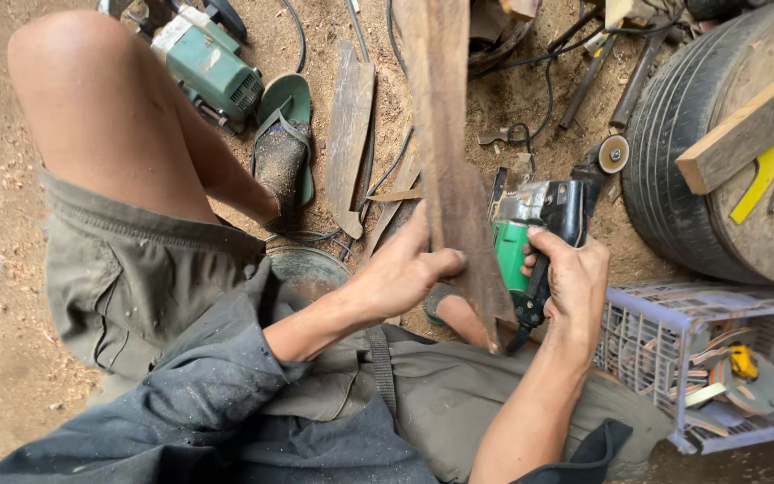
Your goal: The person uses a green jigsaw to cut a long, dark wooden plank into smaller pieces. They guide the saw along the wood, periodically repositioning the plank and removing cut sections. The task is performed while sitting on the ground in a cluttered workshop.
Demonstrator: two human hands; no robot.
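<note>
Person seated low on a sawdust floor, knees apart. Left hand point(402, 269) reaches forward, forearm angled up from the lap, fingers curled around the edge of a long dark wooden plank point(448, 152) that stands near upright between the legs. Right hand point(569, 278), wrist bent, is closed tight on the handle of a green power tool point(530, 235) just right of the plank. White plastic crate point(647, 309) beside the right forearm; tyre point(674, 161) behind.
</note>
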